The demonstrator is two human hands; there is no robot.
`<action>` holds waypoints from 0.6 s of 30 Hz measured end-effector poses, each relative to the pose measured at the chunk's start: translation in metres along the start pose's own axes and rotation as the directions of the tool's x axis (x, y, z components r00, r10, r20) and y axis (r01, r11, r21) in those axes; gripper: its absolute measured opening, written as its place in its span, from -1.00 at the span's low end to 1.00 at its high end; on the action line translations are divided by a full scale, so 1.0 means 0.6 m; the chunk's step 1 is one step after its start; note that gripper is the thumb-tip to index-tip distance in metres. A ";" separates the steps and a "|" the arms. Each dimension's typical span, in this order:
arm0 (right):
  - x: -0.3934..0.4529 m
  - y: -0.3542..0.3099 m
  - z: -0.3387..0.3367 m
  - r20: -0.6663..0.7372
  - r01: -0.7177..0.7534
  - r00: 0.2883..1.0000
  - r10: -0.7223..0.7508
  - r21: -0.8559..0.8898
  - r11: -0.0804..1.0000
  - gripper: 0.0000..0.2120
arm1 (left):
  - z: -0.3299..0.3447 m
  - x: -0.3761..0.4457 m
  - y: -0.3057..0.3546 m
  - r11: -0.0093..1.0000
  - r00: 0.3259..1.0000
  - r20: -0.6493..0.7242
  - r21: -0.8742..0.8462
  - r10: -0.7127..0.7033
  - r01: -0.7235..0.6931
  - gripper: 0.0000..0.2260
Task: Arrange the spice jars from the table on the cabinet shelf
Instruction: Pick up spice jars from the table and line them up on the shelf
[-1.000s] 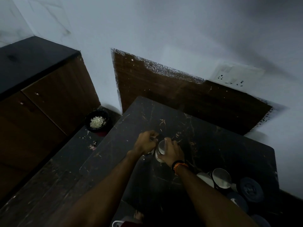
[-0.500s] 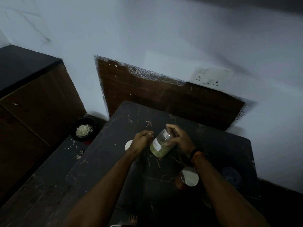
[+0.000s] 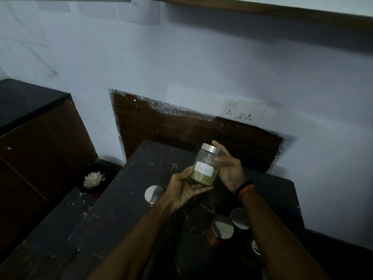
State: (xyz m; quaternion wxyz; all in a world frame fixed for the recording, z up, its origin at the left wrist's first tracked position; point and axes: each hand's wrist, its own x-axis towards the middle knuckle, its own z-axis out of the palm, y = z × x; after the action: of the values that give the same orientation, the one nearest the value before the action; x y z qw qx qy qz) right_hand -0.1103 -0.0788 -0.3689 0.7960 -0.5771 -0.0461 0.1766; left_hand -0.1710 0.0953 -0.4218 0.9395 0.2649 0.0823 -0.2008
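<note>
1. I read this as the carry step for one jar. The clear glass jar with a brushed-metal lid, a white handwritten label and greenish spice in its bottom half (image 3: 205, 165) is off the dark scratched surface (image 3: 125, 199) and held in the air above its far half, tilted a little with the lid leaning away from me.
2. My left hand (image 3: 182, 189) is palm-up under the jar's base, fingers cupped along the bottom and thumb against the near side. It holds the jar from below.
3. My right hand (image 3: 229, 166) wraps the jar's right side, fingers curled round the back near the lid. The wrist wears a dark and orange band (image 3: 245, 187).
4. Other jars wait on the surface: a metal-lidded one (image 3: 153, 194) just left of my left wrist, and a cluster with metal lids (image 3: 222, 227) near my right forearm.
5. The next move, as I judge it, calls for lifting the jar toward the brown wooden ledge (image 3: 262, 9) at the top edge of view, probably the cabinet; no shelf shows yet.
6. I would level the jar first and keep one hand under it.
</note>
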 end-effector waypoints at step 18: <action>0.016 -0.208 0.035 -0.051 0.310 0.949 -0.310 -0.015 0.951 -0.44 | 0.196 0.043 0.113 0.906 0.948 0.266 0.336 0.172 -0.259 -0.52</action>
State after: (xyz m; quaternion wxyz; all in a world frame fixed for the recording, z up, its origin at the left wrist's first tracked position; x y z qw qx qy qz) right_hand -0.0787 -0.0904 -0.2466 0.8129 -0.5698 -0.1157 0.0338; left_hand -0.1133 0.0769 -0.2975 0.8930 0.4181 -0.0962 -0.1363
